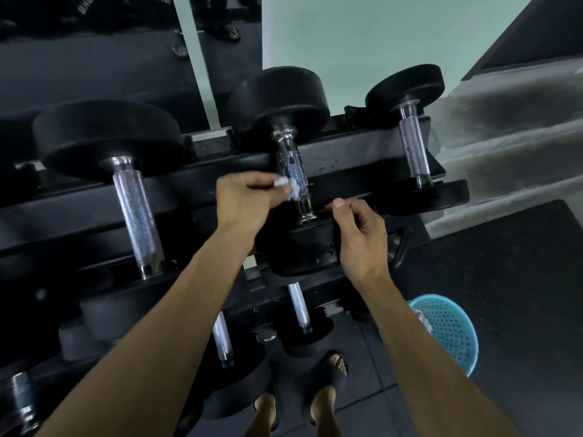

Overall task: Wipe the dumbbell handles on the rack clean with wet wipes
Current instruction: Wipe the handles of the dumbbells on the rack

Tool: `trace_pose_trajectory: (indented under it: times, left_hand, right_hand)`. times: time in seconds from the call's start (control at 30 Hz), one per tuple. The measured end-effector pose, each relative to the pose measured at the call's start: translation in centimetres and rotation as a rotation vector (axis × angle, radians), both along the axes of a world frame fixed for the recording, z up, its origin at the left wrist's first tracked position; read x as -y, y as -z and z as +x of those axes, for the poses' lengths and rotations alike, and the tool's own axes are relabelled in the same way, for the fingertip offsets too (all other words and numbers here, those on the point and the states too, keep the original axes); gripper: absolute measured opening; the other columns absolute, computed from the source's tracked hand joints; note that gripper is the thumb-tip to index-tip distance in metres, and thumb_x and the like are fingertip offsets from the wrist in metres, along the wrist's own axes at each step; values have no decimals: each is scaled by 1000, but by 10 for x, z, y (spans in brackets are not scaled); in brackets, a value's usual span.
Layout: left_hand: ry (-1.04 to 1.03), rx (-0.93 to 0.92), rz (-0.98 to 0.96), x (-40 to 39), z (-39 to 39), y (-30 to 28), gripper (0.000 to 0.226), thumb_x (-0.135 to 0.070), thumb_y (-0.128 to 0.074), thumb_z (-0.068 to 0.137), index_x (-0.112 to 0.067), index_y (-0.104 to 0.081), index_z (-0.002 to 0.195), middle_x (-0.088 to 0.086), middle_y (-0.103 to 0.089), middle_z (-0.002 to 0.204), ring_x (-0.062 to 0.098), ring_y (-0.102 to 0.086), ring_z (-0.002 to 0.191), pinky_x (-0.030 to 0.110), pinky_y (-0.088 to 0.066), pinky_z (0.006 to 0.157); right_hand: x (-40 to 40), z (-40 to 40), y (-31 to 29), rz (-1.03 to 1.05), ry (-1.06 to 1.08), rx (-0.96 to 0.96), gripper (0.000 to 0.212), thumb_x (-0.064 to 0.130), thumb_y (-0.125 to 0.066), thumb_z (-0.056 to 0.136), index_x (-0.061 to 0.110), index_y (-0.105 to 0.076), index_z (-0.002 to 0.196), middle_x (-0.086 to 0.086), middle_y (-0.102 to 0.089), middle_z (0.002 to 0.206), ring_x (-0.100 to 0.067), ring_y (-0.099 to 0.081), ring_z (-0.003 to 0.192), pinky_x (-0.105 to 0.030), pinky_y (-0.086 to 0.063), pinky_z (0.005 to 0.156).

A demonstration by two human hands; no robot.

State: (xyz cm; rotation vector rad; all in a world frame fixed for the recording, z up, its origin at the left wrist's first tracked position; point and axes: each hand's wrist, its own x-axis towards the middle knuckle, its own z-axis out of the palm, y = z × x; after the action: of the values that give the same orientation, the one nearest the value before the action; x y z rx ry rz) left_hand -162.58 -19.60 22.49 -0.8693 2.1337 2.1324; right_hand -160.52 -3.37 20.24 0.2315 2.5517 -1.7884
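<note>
Gleaming knurled chrome handle [291, 171], crumpled white wipe [288, 187]

Pale green wall [362, 36] ahead of me, mirror [94, 58] to its left, dark rubber floor tiles [504, 279] underfoot, blue perforated basket [454, 329] at my right.

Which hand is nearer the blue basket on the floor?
Right. The right hand rests on the near head of the middle dumbbell, above the blue basket. The left hand holds a wipe at the handle, farther left.
</note>
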Motion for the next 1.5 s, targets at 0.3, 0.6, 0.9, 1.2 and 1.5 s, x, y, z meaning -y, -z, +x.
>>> trace_pose_trajectory:
  times: [0.3,0.6,0.9,1.2,1.5]
  left_hand:
    - [214,89,-227,4,11,16,23,-8,-85,73,-28,-74,69,-10,-73,68,4,-66,68,23,-56,73]
    - [230,30,-279,-2,13,12,24,-6,-84,73,-27,-71,69,-13,-70,66,-5,-62,59,14,-48,62]
    - [-29,-63,-172,8,-28,11,19,-20,-89,68,-19,-78,83,-4,-76,81,13,-72,83,34,-58,87]
    - [-104,-13,6,2,-26,7,18,-8,-87,68,-20,-75,76,2,-76,82,15,-72,84,28,-58,85]
    - [29,12,-23,2,-10,4,15,-7,-83,74,-19,-74,77,-8,-73,73,0,-68,69,12,-52,69]
  right_hand:
    - [1,0,0,1,-2,2,54,62,-47,81,13,-68,82,6,-66,84,-16,-61,90,-46,-49,91]
    - [1,0,1,-4,13,-26,54,60,-47,81,9,-66,78,2,-67,82,-17,-61,89,-37,-48,85]
    - [0,-1,2,4,-3,-6,49,63,-46,80,17,-61,72,4,-68,88,-17,-59,90,-41,-47,88]
    - [0,0,0,-1,-3,1,56,64,-46,79,13,-68,83,7,-66,85,-16,-61,92,-39,-48,88]
    - [0,0,1,-6,5,-13,53,64,-46,80,15,-68,81,14,-62,79,-12,-58,85,-35,-46,83]
